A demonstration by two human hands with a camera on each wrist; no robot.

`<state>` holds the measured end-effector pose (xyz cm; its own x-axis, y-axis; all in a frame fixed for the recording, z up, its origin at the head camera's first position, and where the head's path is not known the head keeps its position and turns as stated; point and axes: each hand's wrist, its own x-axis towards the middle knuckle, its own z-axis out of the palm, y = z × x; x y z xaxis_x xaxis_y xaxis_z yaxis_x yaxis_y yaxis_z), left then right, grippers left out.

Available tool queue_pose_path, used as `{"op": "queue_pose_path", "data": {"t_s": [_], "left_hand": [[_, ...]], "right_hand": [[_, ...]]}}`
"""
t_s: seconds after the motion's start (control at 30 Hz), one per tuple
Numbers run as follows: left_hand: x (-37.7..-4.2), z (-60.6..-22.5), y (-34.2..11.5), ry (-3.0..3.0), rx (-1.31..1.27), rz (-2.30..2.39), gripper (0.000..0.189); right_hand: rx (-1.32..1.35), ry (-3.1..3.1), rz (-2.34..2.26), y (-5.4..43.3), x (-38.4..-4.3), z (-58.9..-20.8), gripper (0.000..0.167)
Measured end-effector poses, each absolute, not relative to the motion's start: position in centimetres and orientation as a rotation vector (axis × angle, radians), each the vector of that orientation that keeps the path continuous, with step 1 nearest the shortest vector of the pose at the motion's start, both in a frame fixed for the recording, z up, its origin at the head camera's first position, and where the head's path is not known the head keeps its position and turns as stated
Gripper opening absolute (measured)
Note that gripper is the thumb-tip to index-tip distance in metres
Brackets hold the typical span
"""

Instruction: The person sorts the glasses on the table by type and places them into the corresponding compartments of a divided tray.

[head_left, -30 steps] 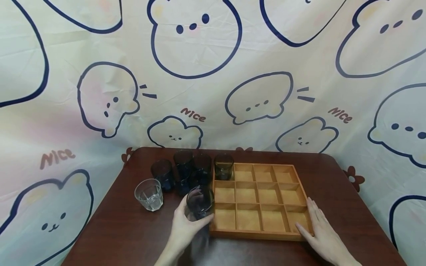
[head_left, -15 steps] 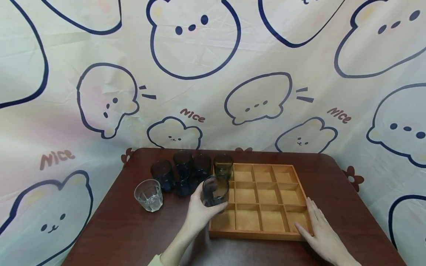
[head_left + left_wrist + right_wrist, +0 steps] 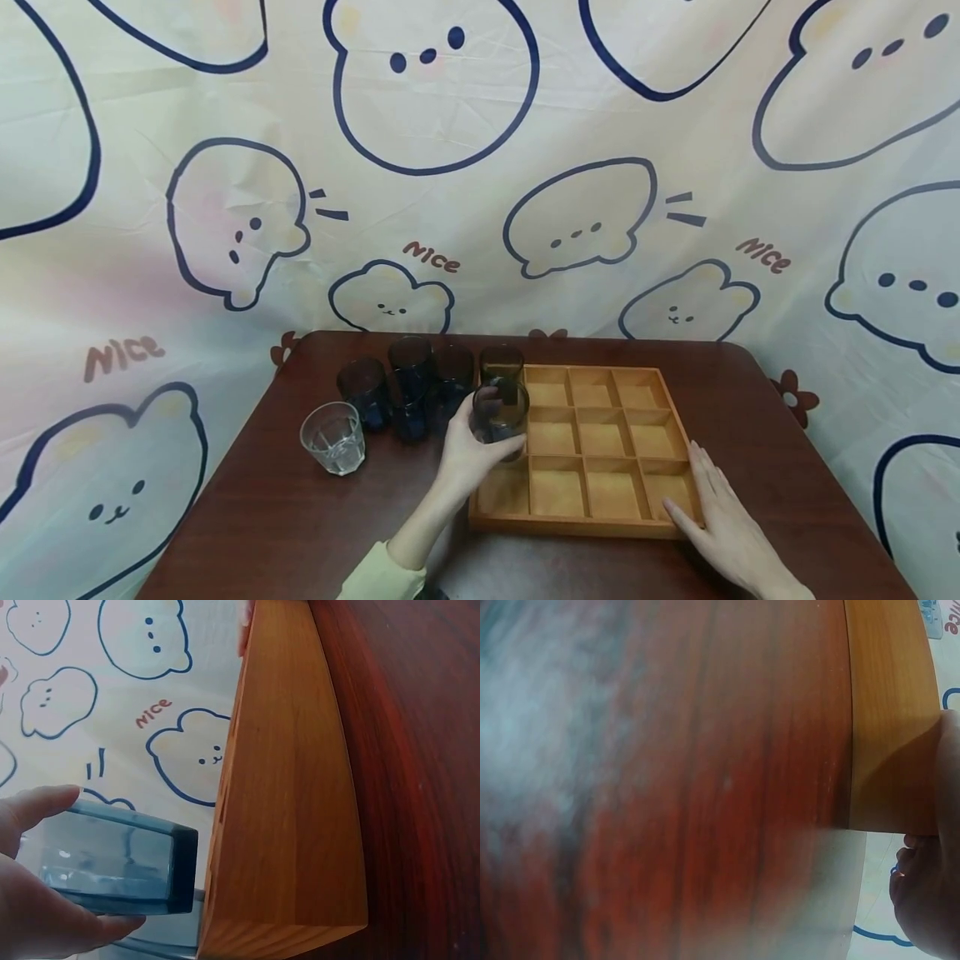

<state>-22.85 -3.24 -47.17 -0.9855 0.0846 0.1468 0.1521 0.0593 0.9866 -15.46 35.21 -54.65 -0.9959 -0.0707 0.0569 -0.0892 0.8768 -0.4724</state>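
My left hand (image 3: pixel 468 454) grips a blue-tinted drinking glass (image 3: pixel 501 417) by its sides, over the left column of a wooden compartment tray (image 3: pixel 577 527). In the left wrist view that glass (image 3: pixel 127 859) hangs above the tray's wall (image 3: pixel 289 787), thumb on one side and fingers on the other. Behind it, an amber-tinted glass (image 3: pixel 502 358) stands in the tray's far left compartment, partly hidden by the held one. My right hand (image 3: pixel 727 525) rests along the tray's right front corner with fingers extended; the right wrist view shows this hand (image 3: pixel 922 892) at the tray's end.
Several dark blue glasses (image 3: pixel 365 392) stand grouped on the table left of the tray. A clear glass (image 3: pixel 335 442) stands nearer me, further left. The dark wooden table (image 3: pixel 262 517) meets a curtain (image 3: pixel 570 83) printed with cartoon bears at its back edge.
My left hand has carried the blue-tinted glass up from beside the tray's left edge, rightward and away from me, over the tray. My right hand stays at the corner.
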Motion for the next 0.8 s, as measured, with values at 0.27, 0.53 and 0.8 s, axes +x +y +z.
{"op": "queue_pose_path", "data": {"t_s": [0.27, 0.53, 0.8], "left_hand": [[-27.3, -54.0, -1.9, -2.251, -0.292, -1.907, 0.083], [-27.4, -54.1, -1.1, -2.228, -0.237, -1.878, 0.086], [-28.8, -57.2, -0.3, -2.241, -0.127, -1.824, 0.092]], "right_hand": [[0.151, -2.987, 0.733, 35.2, -15.2, -54.7, 0.103], [0.175, -3.003, 0.571, 35.1, -15.2, -54.6, 0.101], [0.184, -2.987, 0.593, 35.1, -15.2, -54.7, 0.099]]}}
